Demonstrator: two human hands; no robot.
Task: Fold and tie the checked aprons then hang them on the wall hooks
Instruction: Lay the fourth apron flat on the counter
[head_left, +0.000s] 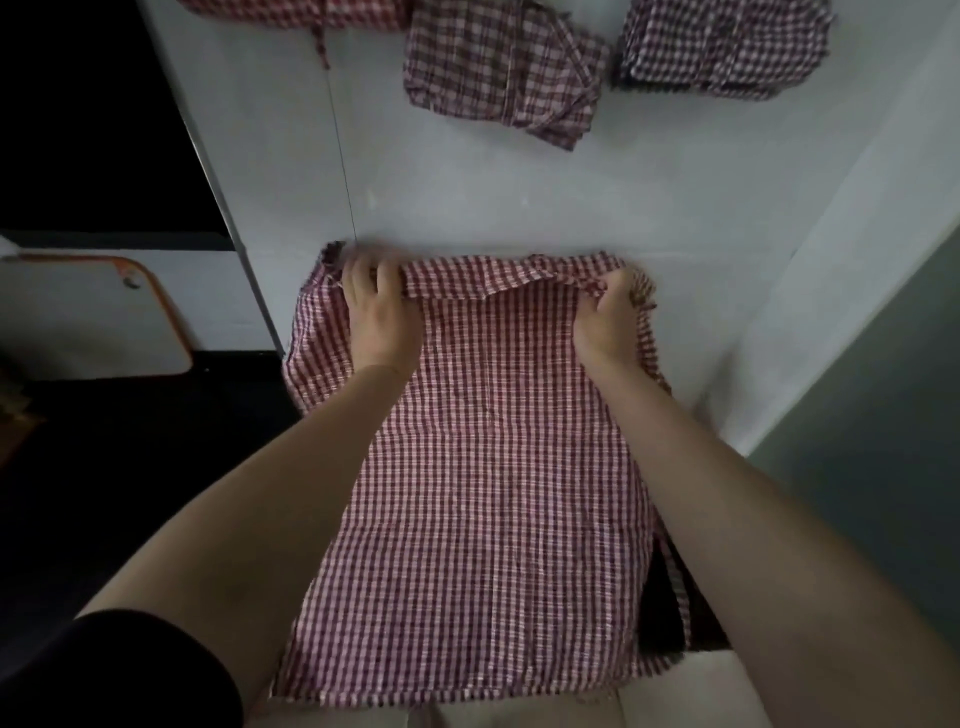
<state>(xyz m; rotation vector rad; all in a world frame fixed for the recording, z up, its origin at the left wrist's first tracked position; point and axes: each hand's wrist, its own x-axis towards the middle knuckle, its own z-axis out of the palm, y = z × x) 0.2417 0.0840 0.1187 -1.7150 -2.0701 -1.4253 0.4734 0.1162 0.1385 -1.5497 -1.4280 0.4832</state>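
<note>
Bare forearms, with a black sleeve (156, 670) covering the left upper arm.

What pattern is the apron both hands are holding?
Red-and-white check on the apron, clearest in the head view.

Head view: steeply down, close over table (467, 197).

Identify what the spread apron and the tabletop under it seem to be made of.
Apron: thin woven cloth, probably cotton, matte; red-and-white check, it creases and rolls at the edge the hands hold. Tabletop: smooth, pale grey, faintly sheened, perhaps laminate or painted board; unsure.
</note>
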